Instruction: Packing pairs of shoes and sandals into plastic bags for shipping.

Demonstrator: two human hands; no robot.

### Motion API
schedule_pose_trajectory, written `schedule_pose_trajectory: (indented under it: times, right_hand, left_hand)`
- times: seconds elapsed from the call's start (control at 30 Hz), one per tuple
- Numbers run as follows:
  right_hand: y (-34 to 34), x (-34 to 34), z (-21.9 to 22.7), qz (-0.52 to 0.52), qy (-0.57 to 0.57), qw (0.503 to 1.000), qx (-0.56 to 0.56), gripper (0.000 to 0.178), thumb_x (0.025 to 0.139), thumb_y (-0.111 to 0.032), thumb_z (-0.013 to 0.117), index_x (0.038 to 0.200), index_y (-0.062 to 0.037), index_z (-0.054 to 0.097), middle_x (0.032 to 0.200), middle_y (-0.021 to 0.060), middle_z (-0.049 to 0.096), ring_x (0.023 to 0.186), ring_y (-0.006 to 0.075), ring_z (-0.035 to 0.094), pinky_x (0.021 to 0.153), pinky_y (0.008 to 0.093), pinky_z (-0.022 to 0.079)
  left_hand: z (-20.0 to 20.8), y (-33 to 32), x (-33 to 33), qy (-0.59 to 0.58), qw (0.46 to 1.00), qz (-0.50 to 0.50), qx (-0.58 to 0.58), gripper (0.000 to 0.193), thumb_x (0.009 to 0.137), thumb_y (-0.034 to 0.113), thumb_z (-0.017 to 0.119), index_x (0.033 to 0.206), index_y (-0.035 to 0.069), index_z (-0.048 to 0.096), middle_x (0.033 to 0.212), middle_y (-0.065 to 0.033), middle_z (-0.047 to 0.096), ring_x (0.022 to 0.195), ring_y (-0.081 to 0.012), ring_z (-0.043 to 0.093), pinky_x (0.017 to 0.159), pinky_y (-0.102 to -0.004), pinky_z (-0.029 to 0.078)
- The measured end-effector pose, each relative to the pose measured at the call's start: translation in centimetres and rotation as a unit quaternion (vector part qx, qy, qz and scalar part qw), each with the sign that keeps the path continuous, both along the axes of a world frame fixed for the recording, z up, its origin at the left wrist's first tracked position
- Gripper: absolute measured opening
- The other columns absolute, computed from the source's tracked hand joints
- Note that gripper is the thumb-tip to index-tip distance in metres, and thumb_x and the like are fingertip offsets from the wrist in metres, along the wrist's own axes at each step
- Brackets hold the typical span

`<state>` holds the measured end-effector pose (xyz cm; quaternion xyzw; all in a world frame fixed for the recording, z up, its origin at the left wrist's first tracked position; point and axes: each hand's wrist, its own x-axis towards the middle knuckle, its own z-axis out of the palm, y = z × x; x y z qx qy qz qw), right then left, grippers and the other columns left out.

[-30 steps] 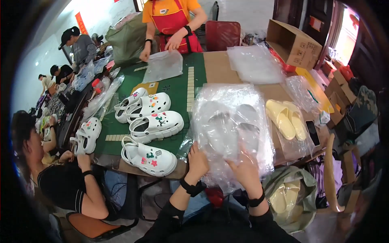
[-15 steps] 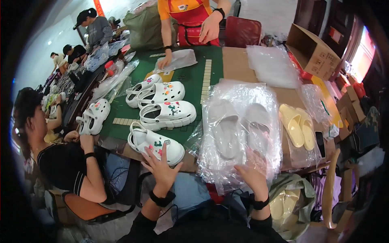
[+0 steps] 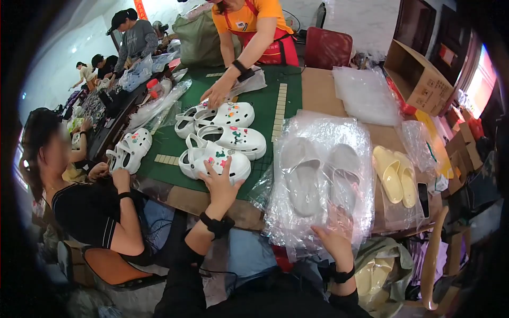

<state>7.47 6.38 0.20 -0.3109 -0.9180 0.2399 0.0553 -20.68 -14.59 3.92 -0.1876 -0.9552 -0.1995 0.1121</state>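
My left hand [image 3: 220, 185] rests against the near white clog [image 3: 214, 161] with its fingers spread. This clog has colourful charms and a raised heel strap. It sits touching a second white clog [image 3: 241, 140], and beyond that is another white clog [image 3: 233, 115] of the same kind. My right hand [image 3: 338, 233] is at the near edge of the clear plastic bags [image 3: 273, 212], its thumb apart and its fingers stretched out, partly seen through the film. Two pale grey slippers [image 3: 305, 188] lie in that clear plastic.
Across the green mat [image 3: 289, 100], a co-worker's hand [image 3: 214, 93] reaches to the far clogs. At left, another person holds a white clog [image 3: 131, 151]. Yellow slippers [image 3: 388, 175] and a phone [image 3: 422, 199] lie at right; a cardboard box [image 3: 424, 79] stands behind.
My left hand has pushed the near clog away from me, up against the others. The co-worker's other hand has come down to the far clogs. My right hand has barely moved.
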Motion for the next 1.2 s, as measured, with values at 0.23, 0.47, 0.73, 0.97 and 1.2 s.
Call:
schedule_pose_trajectory:
  times: [0.23, 0.47, 0.73, 0.97, 1.2]
  right_hand:
    - [0.4, 0.3, -0.9, 0.019, -0.024, 0.999, 0.013, 0.082, 0.077, -0.056, 0.060, 0.140, -0.0094, 0.034, 0.140, 0.0222, 0.036, 0.134, 0.0316, 0.029, 0.111, 0.0472, 0.012]
    - [0.0, 0.2, -0.2, 0.007, 0.020, 1.000, -0.004, 0.080, 0.077, -0.055, 0.061, 0.139, -0.0107, 0.037, 0.139, 0.0208, 0.038, 0.134, 0.0310, 0.029, 0.110, 0.0482, 0.013]
    - [-2.0, -1.0, 3.7, -0.013, 0.022, 0.994, 0.110, 0.075, 0.079, -0.056, 0.058, 0.138, -0.0144, 0.039, 0.141, 0.0187, 0.037, 0.135, 0.0350, 0.025, 0.111, 0.0515, 0.009]
    - [-3.5, -2.0, 7.3, 0.128, 0.172, 0.977, 0.008, 0.037, 0.094, -0.031, 0.047, 0.128, -0.0175, 0.054, 0.126, 0.0179, 0.053, 0.118, 0.0350, 0.048, 0.101, 0.0425, 0.033]
    - [-5.0, -2.3, 10.1, 0.025, 0.316, 0.819, -0.478, 0.042, 0.099, -0.031, 0.036, 0.134, -0.0101, 0.045, 0.124, 0.0074, 0.057, 0.108, 0.0207, 0.055, 0.092, 0.0314, 0.041]
  left_hand:
    - [0.0, 3.4, -4.4, 0.001, 1.000, 0.007, -0.017, 0.079, 0.069, 0.036, 0.077, 0.138, 0.033, 0.037, 0.143, -0.0341, 0.010, 0.121, -0.0677, 0.011, 0.094, -0.0663, 0.030]
    - [-1.3, 7.2, -8.9, 0.023, 0.999, 0.004, -0.025, 0.079, 0.070, 0.042, 0.075, 0.138, 0.034, 0.036, 0.143, -0.0344, 0.010, 0.121, -0.0682, 0.012, 0.094, -0.0686, 0.027]
    - [1.3, 7.3, -4.2, 0.013, 0.993, -0.088, -0.074, 0.090, 0.076, 0.045, 0.068, 0.146, 0.022, 0.017, 0.144, -0.0317, 0.016, 0.128, -0.0544, 0.021, 0.099, -0.0675, 0.019]
    - [2.1, 5.0, 10.5, -0.172, 0.905, -0.375, 0.102, 0.095, 0.069, 0.033, 0.077, 0.141, 0.002, 0.024, 0.140, -0.0361, 0.023, 0.131, -0.0483, 0.025, 0.106, -0.0491, 0.024]
    - [2.1, 2.9, 15.7, -0.228, 0.882, -0.387, 0.140, 0.123, 0.057, 0.031, 0.085, 0.143, -0.004, 0.005, 0.145, -0.0350, 0.004, 0.136, -0.0457, 0.014, 0.110, -0.0453, 0.020]
